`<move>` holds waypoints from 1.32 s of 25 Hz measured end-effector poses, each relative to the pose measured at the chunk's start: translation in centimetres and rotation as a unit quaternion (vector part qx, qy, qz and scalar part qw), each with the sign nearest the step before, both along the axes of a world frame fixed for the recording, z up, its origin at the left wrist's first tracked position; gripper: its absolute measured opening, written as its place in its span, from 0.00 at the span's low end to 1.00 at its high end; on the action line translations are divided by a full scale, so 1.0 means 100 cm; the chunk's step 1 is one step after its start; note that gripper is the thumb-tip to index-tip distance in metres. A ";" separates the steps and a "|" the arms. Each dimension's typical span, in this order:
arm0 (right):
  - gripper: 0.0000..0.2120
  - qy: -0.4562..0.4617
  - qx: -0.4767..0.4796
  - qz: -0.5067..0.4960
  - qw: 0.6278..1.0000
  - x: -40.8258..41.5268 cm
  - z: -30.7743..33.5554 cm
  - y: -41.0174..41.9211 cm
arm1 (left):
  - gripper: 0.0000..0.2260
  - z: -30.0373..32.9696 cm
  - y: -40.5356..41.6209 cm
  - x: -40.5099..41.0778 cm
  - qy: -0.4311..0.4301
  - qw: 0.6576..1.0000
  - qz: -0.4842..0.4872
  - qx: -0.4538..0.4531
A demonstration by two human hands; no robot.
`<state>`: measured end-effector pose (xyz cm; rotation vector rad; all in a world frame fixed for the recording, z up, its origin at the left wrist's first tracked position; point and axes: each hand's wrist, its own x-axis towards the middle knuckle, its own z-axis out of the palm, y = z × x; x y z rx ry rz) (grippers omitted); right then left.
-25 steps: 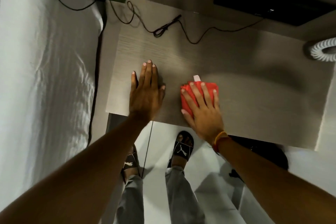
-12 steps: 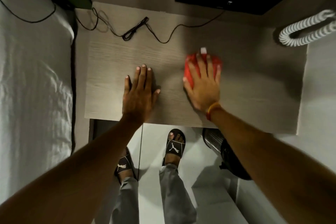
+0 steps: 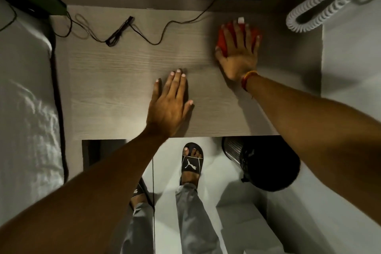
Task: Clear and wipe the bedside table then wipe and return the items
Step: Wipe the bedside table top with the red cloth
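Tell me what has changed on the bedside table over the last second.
The right hand has pushed the red cloth away from the near edge toward the far right corner of the table, close to the white coiled cord. Nothing was picked up or let go. The left hand stays flat on the tabletop, and the black cable still lies along the back.

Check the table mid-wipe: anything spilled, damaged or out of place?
No spill or damage shows. The one stray thing is a thin black cable lying loose along the table's far edge, in the path of the red cloth under the right hand.
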<state>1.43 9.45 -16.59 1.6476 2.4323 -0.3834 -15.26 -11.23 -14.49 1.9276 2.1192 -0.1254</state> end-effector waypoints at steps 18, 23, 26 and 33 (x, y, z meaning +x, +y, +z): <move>0.31 -0.022 -0.023 -0.131 0.991 0.121 0.008 0.024 | 0.33 0.005 0.016 0.069 0.001 0.990 -0.135 -0.034; 0.31 -0.013 0.000 0.052 0.999 0.158 0.008 -0.078 | 0.34 0.008 0.037 0.086 -0.001 0.993 -0.110 -0.042; 0.30 -0.022 0.007 -0.016 1.000 0.206 0.008 -0.103 | 0.34 0.009 0.034 0.089 -0.006 0.993 -0.112 -0.040; 0.31 -0.005 -0.007 -0.219 0.976 0.171 0.005 -0.132 | 0.34 0.009 -0.025 0.046 -0.001 0.993 -0.108 -0.042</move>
